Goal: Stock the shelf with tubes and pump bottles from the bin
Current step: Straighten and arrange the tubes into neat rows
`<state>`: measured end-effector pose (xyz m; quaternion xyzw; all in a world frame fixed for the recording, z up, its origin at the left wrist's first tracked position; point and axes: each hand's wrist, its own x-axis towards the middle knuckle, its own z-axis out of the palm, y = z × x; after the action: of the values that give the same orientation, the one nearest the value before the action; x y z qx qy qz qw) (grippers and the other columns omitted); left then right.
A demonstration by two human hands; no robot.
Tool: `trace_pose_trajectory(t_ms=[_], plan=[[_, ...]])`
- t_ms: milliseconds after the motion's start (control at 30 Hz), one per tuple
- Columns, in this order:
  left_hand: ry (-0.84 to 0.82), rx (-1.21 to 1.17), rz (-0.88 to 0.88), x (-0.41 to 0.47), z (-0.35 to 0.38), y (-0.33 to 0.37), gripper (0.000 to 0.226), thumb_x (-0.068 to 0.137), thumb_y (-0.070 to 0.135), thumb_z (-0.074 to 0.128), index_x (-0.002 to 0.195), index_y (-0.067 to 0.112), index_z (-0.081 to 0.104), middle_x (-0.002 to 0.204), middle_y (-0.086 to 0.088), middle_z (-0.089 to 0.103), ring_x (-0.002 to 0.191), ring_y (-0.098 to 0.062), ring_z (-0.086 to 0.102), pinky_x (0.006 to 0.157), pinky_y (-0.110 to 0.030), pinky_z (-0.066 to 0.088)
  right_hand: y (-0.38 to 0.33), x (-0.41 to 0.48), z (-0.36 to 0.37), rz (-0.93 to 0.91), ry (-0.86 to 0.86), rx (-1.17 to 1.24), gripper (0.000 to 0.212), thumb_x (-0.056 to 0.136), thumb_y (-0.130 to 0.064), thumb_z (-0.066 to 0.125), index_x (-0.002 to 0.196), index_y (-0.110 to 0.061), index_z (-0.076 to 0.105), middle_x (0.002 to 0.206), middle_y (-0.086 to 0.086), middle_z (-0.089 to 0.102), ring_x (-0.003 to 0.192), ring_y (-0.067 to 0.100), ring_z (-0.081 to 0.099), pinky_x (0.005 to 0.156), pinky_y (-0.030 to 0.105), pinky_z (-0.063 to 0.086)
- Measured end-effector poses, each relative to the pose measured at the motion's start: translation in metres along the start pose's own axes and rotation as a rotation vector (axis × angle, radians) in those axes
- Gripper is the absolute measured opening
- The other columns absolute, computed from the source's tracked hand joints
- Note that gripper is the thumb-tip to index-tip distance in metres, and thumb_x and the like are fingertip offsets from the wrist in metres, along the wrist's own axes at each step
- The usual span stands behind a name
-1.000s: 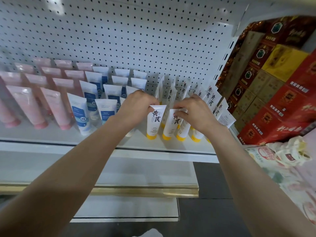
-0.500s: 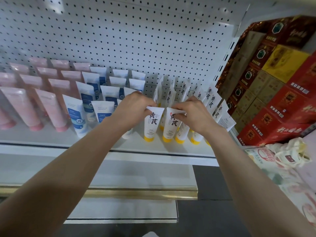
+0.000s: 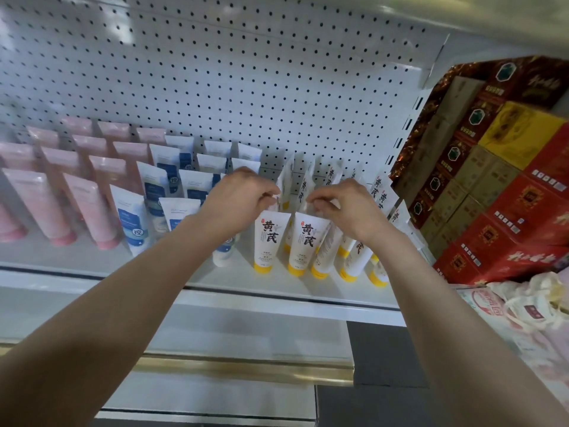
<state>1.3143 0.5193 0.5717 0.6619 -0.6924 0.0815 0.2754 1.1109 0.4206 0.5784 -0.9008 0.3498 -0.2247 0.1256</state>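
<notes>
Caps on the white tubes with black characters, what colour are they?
Yellow; the caps on the white tubes show best in the head view.

Red, yellow, brown cartons stacked at right; white bags just below; gold strip lower down.

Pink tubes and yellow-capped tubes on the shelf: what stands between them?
In the head view, rows of white tubes with blue labels stand between the pink tubes and the yellow-capped tubes.
</notes>
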Motion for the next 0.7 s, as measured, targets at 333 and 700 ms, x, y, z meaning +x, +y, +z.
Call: trace_pose_trajectory(t_ms=[333,700], plan=[[-0.228,0.111,-0.150,0.045,-0.012,-0.002,0.023,0.090,0.014,0.057,0.108,0.025,0.068,0.100,-0.006,0.063,0.098,-0.027,0.058,0.083,-0.034,0.049,-0.006,0.043,-0.003,0.041,-0.131,-0.160,0.017,0.095,-0.023,0.059,0.102,-0.030,0.072,0.103,-0.003,0.071,0.106,0.023,0.060,0.097,0.043,0.047],[-0.289,0.128,-0.063,0.059,0.000,-0.002,0.024,0.092,0.039,0.060,0.109,0.024,0.070,0.104,-0.001,0.066,0.107,-0.020,0.056,0.074,-0.026,0.035,-0.002,0.052,-0.003,0.027,-0.217,-0.204,0.020,0.087,-0.016,0.070,0.101,-0.029,0.074,0.085,-0.010,0.063,0.096,0.014,0.052,0.088,0.032,0.046]])
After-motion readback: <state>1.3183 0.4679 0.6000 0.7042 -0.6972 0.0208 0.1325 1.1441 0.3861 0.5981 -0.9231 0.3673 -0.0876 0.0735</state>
